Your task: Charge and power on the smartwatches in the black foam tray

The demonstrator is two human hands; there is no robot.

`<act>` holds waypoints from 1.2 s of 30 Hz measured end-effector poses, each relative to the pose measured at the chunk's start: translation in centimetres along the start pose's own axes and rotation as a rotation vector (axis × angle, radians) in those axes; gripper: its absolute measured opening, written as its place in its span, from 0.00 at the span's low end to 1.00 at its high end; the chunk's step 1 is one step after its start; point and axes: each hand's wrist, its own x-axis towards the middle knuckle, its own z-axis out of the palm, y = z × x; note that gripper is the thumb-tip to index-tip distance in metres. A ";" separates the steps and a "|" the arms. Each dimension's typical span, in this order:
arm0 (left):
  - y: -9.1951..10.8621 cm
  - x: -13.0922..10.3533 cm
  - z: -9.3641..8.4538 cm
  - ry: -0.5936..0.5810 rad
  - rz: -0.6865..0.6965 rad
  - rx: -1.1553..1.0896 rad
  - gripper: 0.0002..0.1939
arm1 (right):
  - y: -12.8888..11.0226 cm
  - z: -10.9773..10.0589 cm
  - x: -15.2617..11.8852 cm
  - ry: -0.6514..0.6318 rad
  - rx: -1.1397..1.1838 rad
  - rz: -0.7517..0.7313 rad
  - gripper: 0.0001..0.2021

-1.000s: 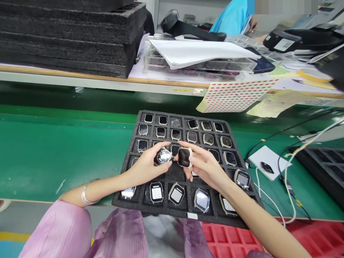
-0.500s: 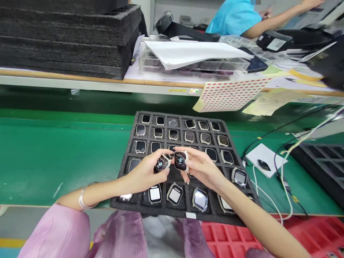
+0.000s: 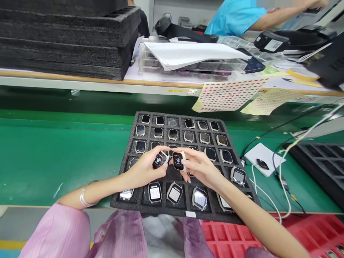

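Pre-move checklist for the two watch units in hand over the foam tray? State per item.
1. Left hand grips its watch unit: ok, fingers closed around it.
2. Right hand grips its watch unit: ok, pinched at the case edges.
3. Both screens facing up and lit: ok.
4. Units held apart: cannot tell, they sit very close.
5. Free pocket in the foam tray: ok, dark pockets show under the hands.
6. White cables off the tray: ok, they lie right of it.
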 end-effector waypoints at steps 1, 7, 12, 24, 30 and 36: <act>0.0 0.0 0.0 0.014 -0.003 0.003 0.20 | 0.0 0.0 0.0 0.004 -0.002 0.000 0.18; 0.0 0.0 0.0 0.007 -0.012 0.002 0.18 | 0.0 0.0 0.0 0.021 0.000 0.004 0.18; -0.2 0.1 0.0 -0.003 -0.007 -0.001 0.20 | 0.0 0.1 -0.1 0.015 -0.003 -0.006 0.19; -0.2 0.2 0.0 0.005 -0.008 0.000 0.20 | 0.1 0.1 -0.2 0.039 -0.058 0.008 0.20; 0.0 0.0 0.0 0.011 0.010 0.011 0.19 | 0.0 0.2 -0.2 0.051 -0.058 0.000 0.19; -0.1 0.0 0.0 0.002 -0.023 0.002 0.19 | 0.0 0.4 -0.4 0.047 -0.039 0.007 0.20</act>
